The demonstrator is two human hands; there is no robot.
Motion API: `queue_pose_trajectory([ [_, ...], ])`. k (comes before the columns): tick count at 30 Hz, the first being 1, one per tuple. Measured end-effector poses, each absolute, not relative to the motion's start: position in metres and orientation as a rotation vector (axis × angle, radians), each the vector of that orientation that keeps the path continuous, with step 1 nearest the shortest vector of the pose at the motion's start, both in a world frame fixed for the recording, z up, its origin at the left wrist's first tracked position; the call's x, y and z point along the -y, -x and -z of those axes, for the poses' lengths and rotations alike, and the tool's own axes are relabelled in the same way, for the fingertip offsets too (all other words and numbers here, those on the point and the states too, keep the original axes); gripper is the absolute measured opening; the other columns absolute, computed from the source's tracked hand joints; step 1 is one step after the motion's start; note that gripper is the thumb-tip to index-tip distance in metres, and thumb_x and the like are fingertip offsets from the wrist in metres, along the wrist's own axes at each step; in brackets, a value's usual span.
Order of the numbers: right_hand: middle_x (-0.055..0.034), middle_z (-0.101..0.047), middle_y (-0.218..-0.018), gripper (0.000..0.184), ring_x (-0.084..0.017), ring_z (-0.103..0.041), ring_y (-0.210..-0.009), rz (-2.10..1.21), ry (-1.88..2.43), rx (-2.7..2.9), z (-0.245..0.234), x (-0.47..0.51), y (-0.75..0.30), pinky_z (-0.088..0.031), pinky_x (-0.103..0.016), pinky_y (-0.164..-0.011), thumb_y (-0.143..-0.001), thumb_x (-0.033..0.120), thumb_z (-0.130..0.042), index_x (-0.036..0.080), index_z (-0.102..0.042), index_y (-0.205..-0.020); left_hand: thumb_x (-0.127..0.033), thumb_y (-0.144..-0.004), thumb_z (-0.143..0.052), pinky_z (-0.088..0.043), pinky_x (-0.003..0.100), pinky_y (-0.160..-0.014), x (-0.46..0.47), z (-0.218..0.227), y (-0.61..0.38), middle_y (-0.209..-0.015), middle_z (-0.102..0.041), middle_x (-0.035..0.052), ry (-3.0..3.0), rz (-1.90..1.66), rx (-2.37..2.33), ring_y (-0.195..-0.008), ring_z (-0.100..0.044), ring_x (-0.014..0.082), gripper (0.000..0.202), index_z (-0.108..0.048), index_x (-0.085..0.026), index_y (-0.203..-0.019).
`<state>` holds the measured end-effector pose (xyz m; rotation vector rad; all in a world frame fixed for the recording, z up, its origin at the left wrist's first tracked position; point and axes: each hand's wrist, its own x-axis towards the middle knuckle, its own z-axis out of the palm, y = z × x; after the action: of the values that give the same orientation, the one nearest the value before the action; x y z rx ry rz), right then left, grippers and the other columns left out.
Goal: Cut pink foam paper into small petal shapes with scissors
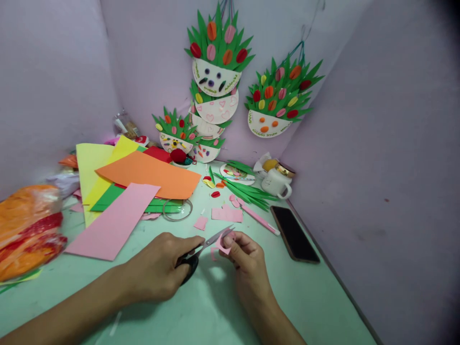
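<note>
Two hands close together over a pale green table point(323, 306), with bare surface around them.
The left hand point(158, 269) grips the scissors point(210, 243), their long axis pointing right and away; the right hand point(247, 258), just beside, pinches a small pink paper piece point(224, 242) at the blade tips.

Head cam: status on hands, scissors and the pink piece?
Left hand grips scissors, blades at pink paper piece. Right hand pinches it. Nothing in the way; phone off right, pink scraps beyond.
</note>
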<state>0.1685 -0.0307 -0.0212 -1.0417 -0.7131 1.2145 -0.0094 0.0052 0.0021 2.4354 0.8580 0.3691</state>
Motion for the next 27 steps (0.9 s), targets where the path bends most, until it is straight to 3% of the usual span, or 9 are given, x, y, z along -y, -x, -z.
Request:
queue_pose_trajectory([
  [27,0.003,-0.058,-0.059,0.017,-0.008,-0.049,-0.054,-1.265,0.977,0.602,0.0229,0.0304,-0.1682,-0.044,-0.019,-0.052,-0.06,0.031,-0.077,0.018,-0.067,-0.062,-0.007,-0.074,-0.038,-0.027,0.019,-0.05,-0.0046,-0.0006,0.0071,-0.057,-0.043,-0.0071,-2.308,-0.351,-0.825,-0.05,-0.04,0.0078,0.016,-0.044,-0.021,-0.079],
])
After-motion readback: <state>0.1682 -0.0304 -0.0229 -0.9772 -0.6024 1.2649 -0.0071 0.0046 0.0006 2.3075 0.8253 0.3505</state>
